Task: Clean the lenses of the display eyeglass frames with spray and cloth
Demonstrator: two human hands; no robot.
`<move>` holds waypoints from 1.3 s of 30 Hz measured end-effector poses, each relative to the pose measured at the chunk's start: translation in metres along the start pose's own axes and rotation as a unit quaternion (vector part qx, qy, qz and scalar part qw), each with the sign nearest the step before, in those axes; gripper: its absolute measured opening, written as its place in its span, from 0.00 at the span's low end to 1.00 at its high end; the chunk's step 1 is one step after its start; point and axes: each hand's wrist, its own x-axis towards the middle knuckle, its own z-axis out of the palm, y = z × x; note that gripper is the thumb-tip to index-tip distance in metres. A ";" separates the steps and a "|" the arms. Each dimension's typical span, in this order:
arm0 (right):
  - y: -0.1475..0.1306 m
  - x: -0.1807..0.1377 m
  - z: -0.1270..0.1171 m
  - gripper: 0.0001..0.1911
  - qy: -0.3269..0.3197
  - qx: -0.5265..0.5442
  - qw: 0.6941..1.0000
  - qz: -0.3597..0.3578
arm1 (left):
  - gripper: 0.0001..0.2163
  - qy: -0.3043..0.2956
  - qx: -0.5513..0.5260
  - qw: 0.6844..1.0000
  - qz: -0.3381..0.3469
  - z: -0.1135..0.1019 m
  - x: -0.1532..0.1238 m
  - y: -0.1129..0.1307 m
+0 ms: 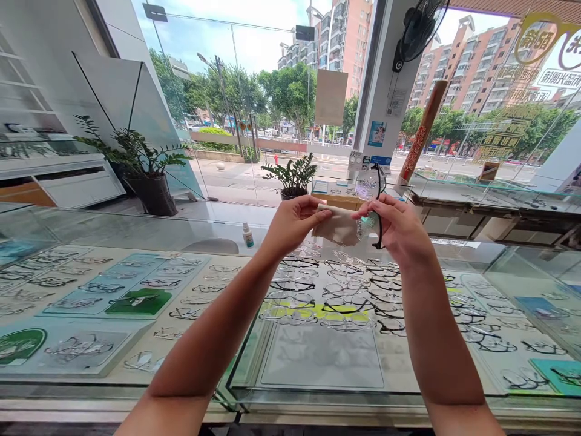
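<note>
My left hand [297, 224] is closed on the edge of a pale beige cleaning cloth [336, 226], pinched between thumb and fingers. The cloth hangs in front of the glass display case and reaches across to the other hand. In my right hand [399, 227] is a pair of glasses [371, 225] with round clear lenses and dark temples, gripped near the middle. The glasses are turned on end, one lens above my fingers and the other below. Greenish reflections show on the lower lens. Both hands are raised above the case.
A small spray bottle [247, 235] stands on the glass counter to the left. Rows of eyeglass frames [347, 306] lie inside the display case [322, 396]. Potted plants [152, 191] stand beyond, before the glass front. A wall fan [420, 33] is at upper right.
</note>
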 end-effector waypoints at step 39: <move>0.030 0.008 0.023 0.13 0.029 0.100 0.991 0.078 | 0.22 0.015 0.060 0.998 -0.010 0.011 0.000 -0.002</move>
